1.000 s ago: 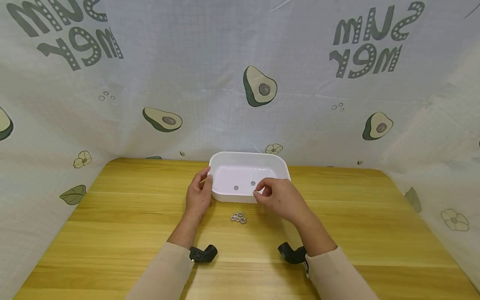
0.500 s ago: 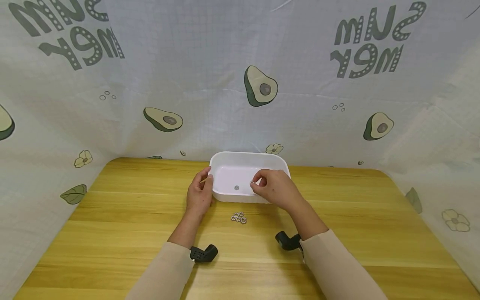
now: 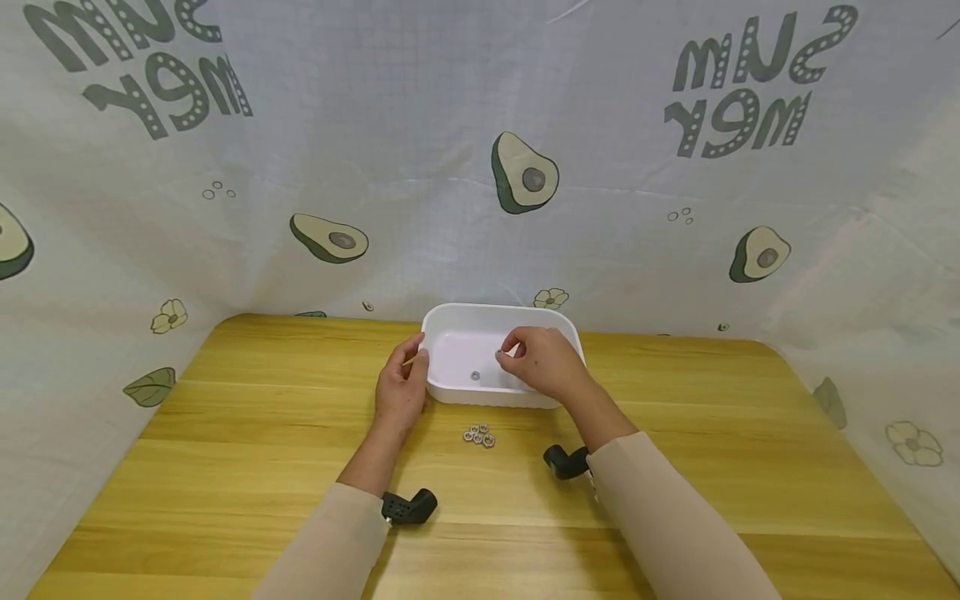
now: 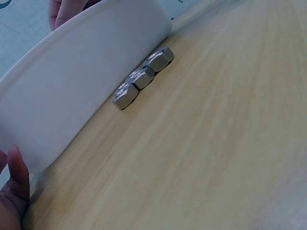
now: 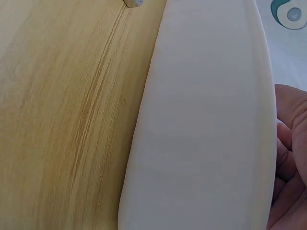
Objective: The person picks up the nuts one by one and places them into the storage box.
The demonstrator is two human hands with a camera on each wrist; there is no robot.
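A white plastic box (image 3: 450,397) stands at the back of the wooden table. My left hand (image 3: 400,392) rests against its left end, thumb and fingers touching the outside wall. Over the box, my right hand (image 3: 546,362) pinches a small metal nut (image 3: 498,352) between thumb and forefinger, mostly covered by the fingertips. One hex nut (image 3: 476,376) lies on the box floor; part of that floor is hidden behind the right hand. Several hex nuts (image 3: 477,437) sit in a cluster before the box, also seen side-on as nuts (image 4: 142,76) in the left wrist view.
Behind the table hangs a pale cloth (image 3: 420,183) printed with avocados and lettering. A black wrist camera (image 3: 408,507) sticks out at the left wrist, and another black camera (image 3: 566,462) at the right. Bare wooden tabletop (image 3: 262,442) extends on both sides.
My right hand has moved from the box's front rim inward and slightly left, still pinching the nut. It now covers where a second nut lay. My left hand stays in place.
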